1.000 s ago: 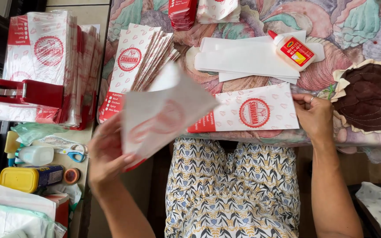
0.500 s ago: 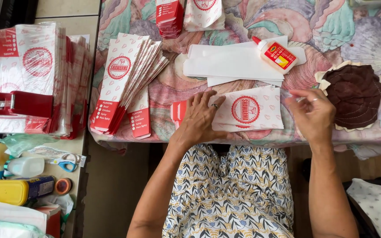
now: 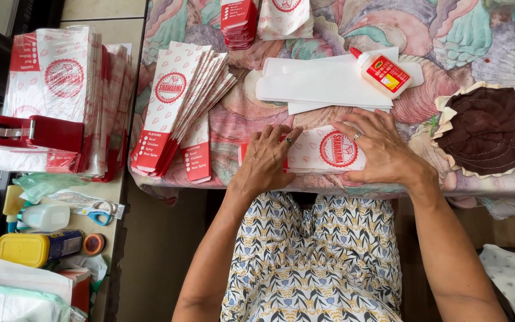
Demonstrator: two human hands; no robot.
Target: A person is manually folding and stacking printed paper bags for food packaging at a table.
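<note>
A red and white printed paper bag (image 3: pixel 328 150) lies flat near the front edge of the floral-covered table (image 3: pixel 460 36). My left hand (image 3: pixel 267 156) presses flat on the bag's left part, fingers spread. The bag's right end is under my right hand (image 3: pixel 378 145), palm down, fingers spread. Just behind the bag rests a stack of plain white paper sheets (image 3: pixel 320 84), and a white glue bottle (image 3: pixel 382 72) with a red label lies on them.
A fanned pile of finished printed bags (image 3: pixel 177 107) lies at the table's left. More bags (image 3: pixel 67 89) stack on a side surface with a red tape dispenser (image 3: pixel 25 131), scissors (image 3: pixel 99 211) and a yellow box (image 3: pixel 22 247). A brown cloth (image 3: pixel 487 128) sits right.
A second ago my left hand held a white sheet up off the table. It came down onto the bag, and both hands now press closer together on it.
</note>
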